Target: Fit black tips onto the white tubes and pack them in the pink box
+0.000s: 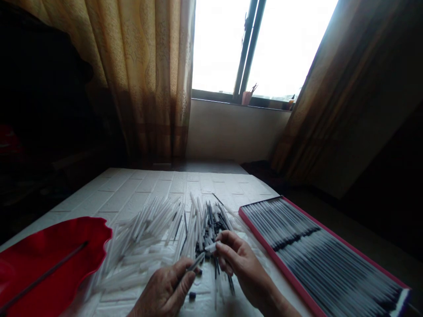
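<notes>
My left hand (167,284) is closed around a slim grey pen (197,261), its pointed tip angled up and to the right. My right hand (243,259) pinches a short whitish translucent piece (210,248) between thumb and fingers, close to that tip; whether the two touch I cannot tell. Behind the hands lies a loose heap of black pen refills (209,215) and small dark parts. Clear plastic pen barrels (161,218) are spread to the left of it. A small black cap (192,296) rests beside my left hand.
At the right, a pink-edged box (264,244) holds rows of pens (333,259) with dark ends. A red scalloped tray (95,259) with one long dark stick (49,275) sits at the left. The table (132,189) has a white brick-pattern cover. Beyond are curtains and a window.
</notes>
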Available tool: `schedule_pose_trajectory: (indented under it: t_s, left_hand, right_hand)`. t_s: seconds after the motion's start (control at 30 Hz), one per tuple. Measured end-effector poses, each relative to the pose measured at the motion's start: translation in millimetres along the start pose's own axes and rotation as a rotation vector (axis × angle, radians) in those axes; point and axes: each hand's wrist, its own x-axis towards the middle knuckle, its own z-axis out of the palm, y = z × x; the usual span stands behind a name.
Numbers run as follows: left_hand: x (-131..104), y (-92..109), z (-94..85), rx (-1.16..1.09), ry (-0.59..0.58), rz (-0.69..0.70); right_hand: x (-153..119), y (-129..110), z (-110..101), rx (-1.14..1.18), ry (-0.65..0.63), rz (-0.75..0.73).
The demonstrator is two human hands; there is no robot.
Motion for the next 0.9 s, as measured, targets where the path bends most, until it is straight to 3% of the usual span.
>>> schedule_pose_trajectory:
  t_s: [0.37,0.63,0.9]
  left_hand:
    - [-3,4,0.0,0.048,-0.006,0.039]
    - [-3,4,-0.9,0.157,-0.038,0.046]
    - [-7,5,-5.6,0.441,-0.105,0.089]
  right_hand:
    - [-8,-8,2,-0.075,-0.101,-0.061]
    - [-13,-16,1,-0.332,-0.197,-0.093]
    - [-19,-23,-16,-0.567,-0.460,0.089]
